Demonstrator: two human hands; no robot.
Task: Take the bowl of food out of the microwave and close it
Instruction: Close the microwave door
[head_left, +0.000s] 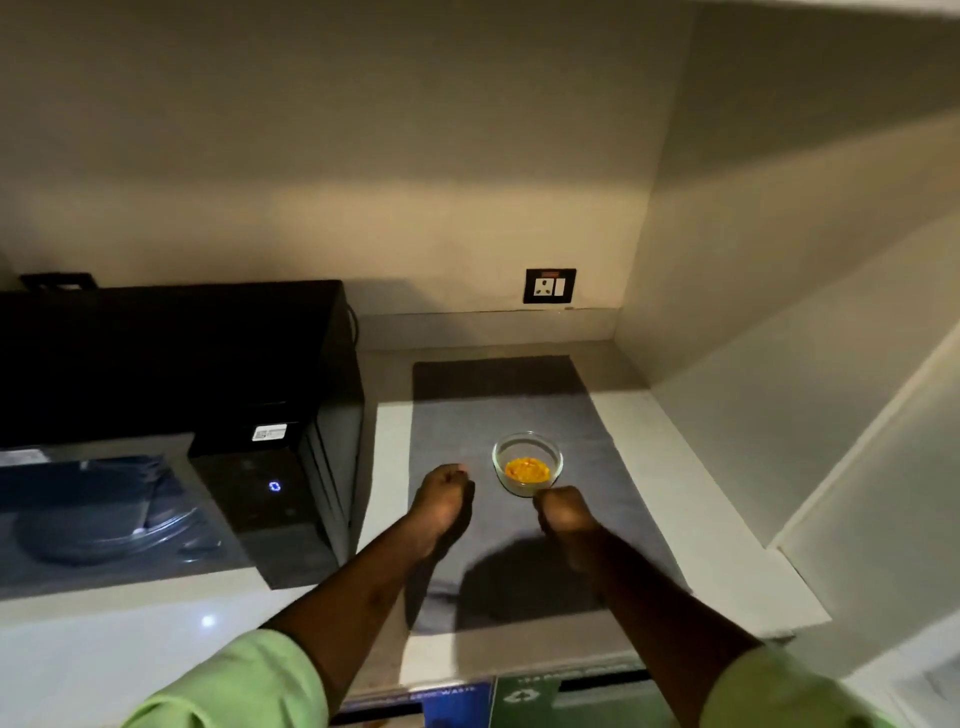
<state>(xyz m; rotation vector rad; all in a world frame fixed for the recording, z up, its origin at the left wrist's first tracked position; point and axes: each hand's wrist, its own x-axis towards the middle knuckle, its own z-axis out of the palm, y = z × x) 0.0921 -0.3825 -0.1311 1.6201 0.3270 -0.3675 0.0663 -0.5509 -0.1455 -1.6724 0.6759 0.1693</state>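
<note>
A small clear glass bowl (528, 464) with yellow food in it stands on a grey mat (519, 415) on the counter, right of the microwave. The black microwave (182, 364) sits at the left. Its door (93, 514) looks flush with the control panel (265, 499), and a glass turntable shows through the window. My left hand (441, 499) hovers over the mat just left of the bowl, fingers curled in and holding nothing. My right hand (566, 514) is also curled, just in front of the bowl's near rim; whether it touches the rim I cannot tell.
A wall socket (549, 285) is on the back wall behind the mat. A side wall (779, 312) closes the counter on the right. Recycling and waste labels (488, 699) mark the cabinet front below the counter edge. A blue light glows on the microwave panel.
</note>
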